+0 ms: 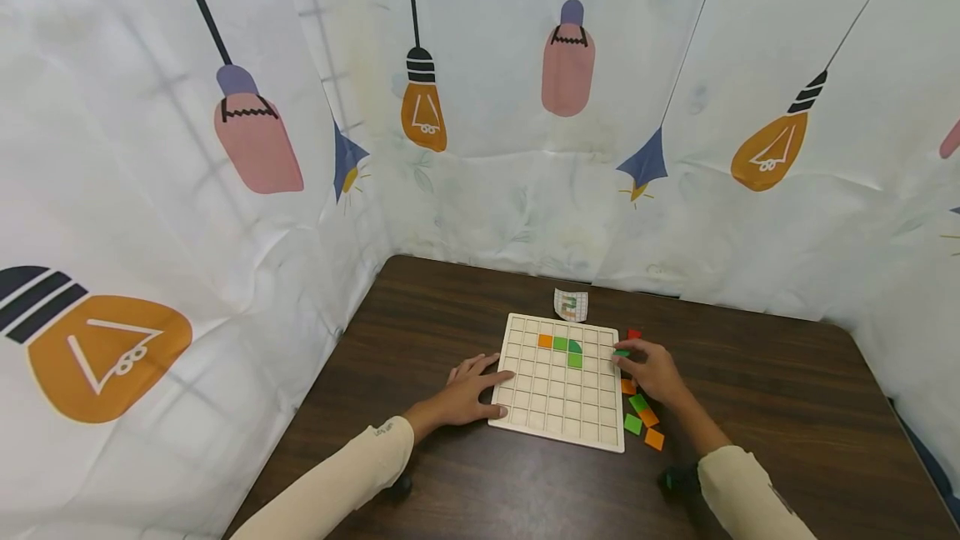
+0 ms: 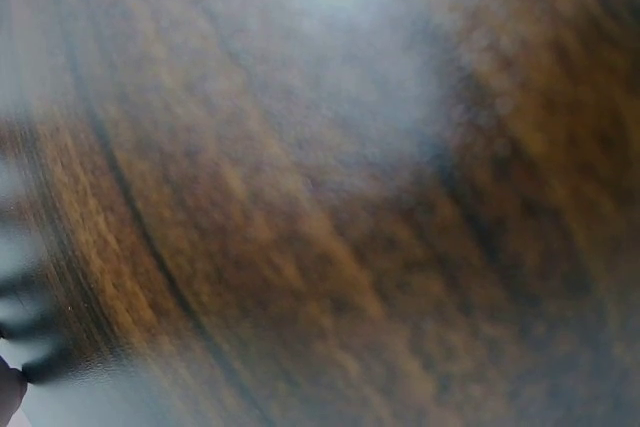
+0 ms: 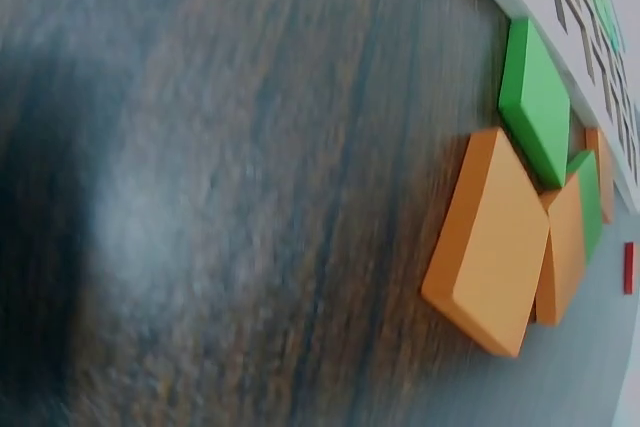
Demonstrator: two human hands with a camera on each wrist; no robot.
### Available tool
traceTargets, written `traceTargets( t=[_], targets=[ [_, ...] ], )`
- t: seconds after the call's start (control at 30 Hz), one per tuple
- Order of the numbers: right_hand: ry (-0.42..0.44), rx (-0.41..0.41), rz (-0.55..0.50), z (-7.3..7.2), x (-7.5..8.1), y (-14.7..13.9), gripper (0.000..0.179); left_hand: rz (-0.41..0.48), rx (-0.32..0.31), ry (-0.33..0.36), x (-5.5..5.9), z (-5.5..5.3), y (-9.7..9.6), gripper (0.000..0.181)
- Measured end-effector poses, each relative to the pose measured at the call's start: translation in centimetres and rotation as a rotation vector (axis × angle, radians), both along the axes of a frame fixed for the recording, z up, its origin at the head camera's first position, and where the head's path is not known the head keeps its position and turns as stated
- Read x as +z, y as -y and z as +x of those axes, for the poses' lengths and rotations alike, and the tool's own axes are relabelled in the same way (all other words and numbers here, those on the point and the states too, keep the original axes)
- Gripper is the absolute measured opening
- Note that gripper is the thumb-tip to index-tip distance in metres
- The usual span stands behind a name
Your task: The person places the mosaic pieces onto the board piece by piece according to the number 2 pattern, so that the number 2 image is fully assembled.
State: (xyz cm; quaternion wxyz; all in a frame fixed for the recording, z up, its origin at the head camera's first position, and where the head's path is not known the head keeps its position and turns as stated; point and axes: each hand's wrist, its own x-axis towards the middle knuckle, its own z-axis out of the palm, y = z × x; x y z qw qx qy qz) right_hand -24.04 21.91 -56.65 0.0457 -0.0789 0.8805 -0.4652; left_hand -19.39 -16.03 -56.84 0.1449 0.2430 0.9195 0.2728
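Observation:
A pale square grid board point(image 1: 536, 407) lies on the dark wooden table. In its upper rows sit an orange tile point(image 1: 545, 341), two light green tiles point(image 1: 574, 360) and a dark green rounded tile point(image 1: 575, 346). My left hand point(image 1: 468, 394) rests along the board's left edge with fingers spread, fingertips on the rim. At the board's right edge, my right hand point(image 1: 654, 369) pinches a small green tile point(image 1: 621, 352) between thumb and fingers. In the left wrist view only a fingertip point(image 2: 10, 392) shows, at the lower left corner.
Right of the board lie loose orange tiles point(image 3: 495, 247) and green tiles point(image 3: 535, 102), close together near its edge. A red tile point(image 1: 634, 334) is beyond my right hand. A small printed pattern card point(image 1: 571, 305) stands behind the board. A patterned curtain point(image 1: 495, 190) surrounds the table point(image 1: 780, 407).

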Motion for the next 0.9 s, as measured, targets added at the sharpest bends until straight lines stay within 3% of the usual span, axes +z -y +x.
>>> traceTargets(
  t=[0.6, 0.9],
  targets=[
    [0.032, 0.029, -0.083, 0.6, 0.0, 1.3, 0.034, 0.006, -0.014, -0.013, -0.2, 0.0, 0.0, 0.066],
    [0.051, 0.103, -0.137, 1.3, -0.4, 2.7, 0.035, 0.008, -0.015, -0.015, -0.1, -0.1, 0.2, 0.066]
  ],
)
